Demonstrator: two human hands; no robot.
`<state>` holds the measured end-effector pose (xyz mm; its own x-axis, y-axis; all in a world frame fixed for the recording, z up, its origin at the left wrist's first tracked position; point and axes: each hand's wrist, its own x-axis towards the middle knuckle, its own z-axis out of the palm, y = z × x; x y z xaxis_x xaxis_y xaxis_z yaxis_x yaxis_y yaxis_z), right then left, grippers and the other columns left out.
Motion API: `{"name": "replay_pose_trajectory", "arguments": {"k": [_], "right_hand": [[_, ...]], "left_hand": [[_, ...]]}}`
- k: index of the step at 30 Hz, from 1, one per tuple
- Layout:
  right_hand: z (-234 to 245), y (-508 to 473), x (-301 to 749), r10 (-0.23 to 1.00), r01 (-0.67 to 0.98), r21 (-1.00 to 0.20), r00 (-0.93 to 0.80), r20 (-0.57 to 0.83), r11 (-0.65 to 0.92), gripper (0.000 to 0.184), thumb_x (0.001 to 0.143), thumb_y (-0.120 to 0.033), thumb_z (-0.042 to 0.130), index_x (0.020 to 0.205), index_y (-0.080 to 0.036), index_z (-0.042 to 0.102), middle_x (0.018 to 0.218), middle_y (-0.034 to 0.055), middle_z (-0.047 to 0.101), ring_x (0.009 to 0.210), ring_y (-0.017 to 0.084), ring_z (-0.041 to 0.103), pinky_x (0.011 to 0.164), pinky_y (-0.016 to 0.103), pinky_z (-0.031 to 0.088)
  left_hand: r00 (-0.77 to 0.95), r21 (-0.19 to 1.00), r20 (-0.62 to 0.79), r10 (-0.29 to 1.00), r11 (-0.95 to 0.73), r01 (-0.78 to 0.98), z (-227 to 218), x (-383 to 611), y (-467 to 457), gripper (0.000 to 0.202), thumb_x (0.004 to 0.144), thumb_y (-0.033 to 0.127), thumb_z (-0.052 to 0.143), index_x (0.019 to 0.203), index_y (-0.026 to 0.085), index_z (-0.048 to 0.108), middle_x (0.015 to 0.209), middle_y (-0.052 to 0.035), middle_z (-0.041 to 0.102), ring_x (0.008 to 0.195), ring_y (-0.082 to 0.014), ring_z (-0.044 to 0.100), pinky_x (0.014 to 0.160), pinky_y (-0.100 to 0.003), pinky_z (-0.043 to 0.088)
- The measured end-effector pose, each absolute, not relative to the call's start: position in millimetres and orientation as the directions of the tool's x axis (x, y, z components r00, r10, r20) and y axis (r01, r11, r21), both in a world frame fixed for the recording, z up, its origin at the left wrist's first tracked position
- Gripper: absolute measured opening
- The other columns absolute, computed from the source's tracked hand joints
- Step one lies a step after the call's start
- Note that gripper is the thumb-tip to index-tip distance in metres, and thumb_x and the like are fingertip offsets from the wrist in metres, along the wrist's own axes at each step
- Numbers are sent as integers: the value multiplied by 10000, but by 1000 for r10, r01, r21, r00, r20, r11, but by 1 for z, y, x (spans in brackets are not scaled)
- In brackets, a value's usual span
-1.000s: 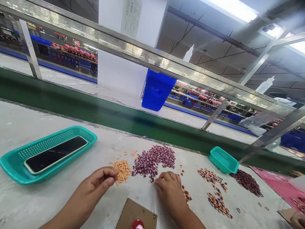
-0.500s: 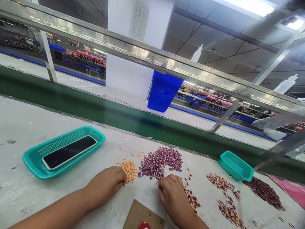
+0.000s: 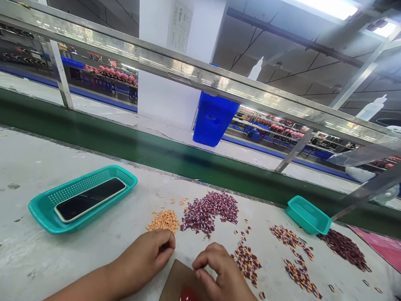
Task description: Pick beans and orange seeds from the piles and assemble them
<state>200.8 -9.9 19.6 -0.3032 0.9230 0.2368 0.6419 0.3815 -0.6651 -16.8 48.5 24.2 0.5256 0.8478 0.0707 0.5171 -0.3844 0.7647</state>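
Observation:
My left hand [image 3: 153,257] is pinched, thumb against fingertips, just in front of a pile of small orange pieces [image 3: 164,220]; whatever it holds is too small to make out. My right hand [image 3: 219,269] hangs over the edge of a brown board [image 3: 178,276], its thumb and finger brought together on something I cannot make out. A shiny red spot [image 3: 188,294] shows on that board. Beyond the hands is a heap of small dark red and white pieces [image 3: 209,212]. Beside the right hand lie two-coloured orange and dark red pieces [image 3: 247,261].
A green basket [image 3: 40,215] at left holds a phone [image 3: 90,200]. Farther right lie more two-coloured pieces [image 3: 300,276], a green tray [image 3: 308,215] and a dark brown pile [image 3: 344,251]. A green belt [image 3: 156,154] and metal rail [image 3: 188,69] run behind, with a blue bin [image 3: 214,119].
My left hand has drawn back from the orange pile toward the board. My right hand has moved back from the dark red heap to the board, facing the left.

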Motion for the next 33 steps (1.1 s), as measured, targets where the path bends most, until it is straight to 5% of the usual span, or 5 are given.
{"name": "replay_pose_trajectory", "arguments": {"k": [6, 13, 20, 27, 33], "right_hand": [[17, -16, 184, 940, 527, -795, -306, 152, 300, 237, 662, -54, 564, 775, -224, 684, 767, 13, 664, 767, 180, 622, 714, 279, 473], [12, -19, 186, 970, 271, -952, -230, 82, 145, 149, 674, -100, 578, 743, -213, 647, 717, -9, 669, 712, 161, 616, 682, 259, 455], [14, -21, 183, 930, -131, -987, -366, -43, -97, 296, 727, -432, 713, 762, -182, 559, 676, 20, 671, 610, 117, 601, 620, 240, 430], [8, -26, 184, 920, -234, -963, -391, -35, -135, 257, 749, -381, 736, 788, -175, 588, 709, 17, 693, 618, 93, 606, 609, 217, 422], [4, -27, 187, 918, -278, -949, -395, -29, -150, 241, 758, -351, 741, 787, -175, 579, 706, 19, 707, 635, 98, 638, 629, 223, 452]], "left_hand": [[526, 945, -97, 845, -87, 315, 28, 6, 26, 110, 676, 140, 497, 657, 198, 587, 599, 53, 546, 587, -153, 496, 535, -231, 351], [591, 968, -242, 770, 232, 96, 27, 10, 19, 97, 645, 245, 629, 704, 177, 594, 582, 44, 584, 547, -148, 506, 517, -238, 324], [628, 954, -114, 770, 261, -146, 13, 13, 13, 182, 734, 329, 632, 702, 175, 540, 568, 28, 612, 546, -140, 525, 557, -253, 368], [580, 976, -10, 814, 134, -172, -7, 19, 11, 346, 756, 526, 618, 725, 190, 539, 543, 39, 572, 528, -142, 504, 514, -246, 356], [604, 978, -87, 792, 182, -98, 3, 16, 10, 327, 690, 475, 671, 734, 159, 600, 600, -1, 632, 608, -174, 564, 590, -280, 409]]}}
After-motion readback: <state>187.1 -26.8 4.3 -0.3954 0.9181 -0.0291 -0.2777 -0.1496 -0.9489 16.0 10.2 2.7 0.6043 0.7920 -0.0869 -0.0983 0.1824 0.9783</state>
